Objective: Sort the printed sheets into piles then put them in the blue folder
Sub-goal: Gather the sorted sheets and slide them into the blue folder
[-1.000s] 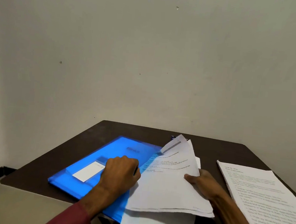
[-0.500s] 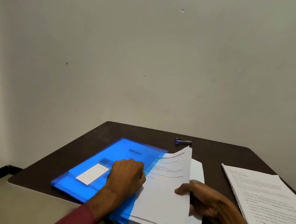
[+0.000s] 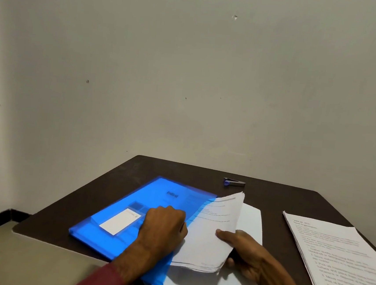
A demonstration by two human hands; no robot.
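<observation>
Hands: L hand curled on blue folder, grip unclear; R hand pinches sheets.

A dark brown worktop with rounded corners was set right up against a plain, pale wall. A small stapler, blue and silver, was laid flat near the far edge of the worktop, close to the wall. A little chipped mark was seen high up on the wall, and a tiny dark speck was seen lower down, to the left. A pale floor was seen to the left of the worktop. A black strip was seen along the bottom of the wall there.
</observation>
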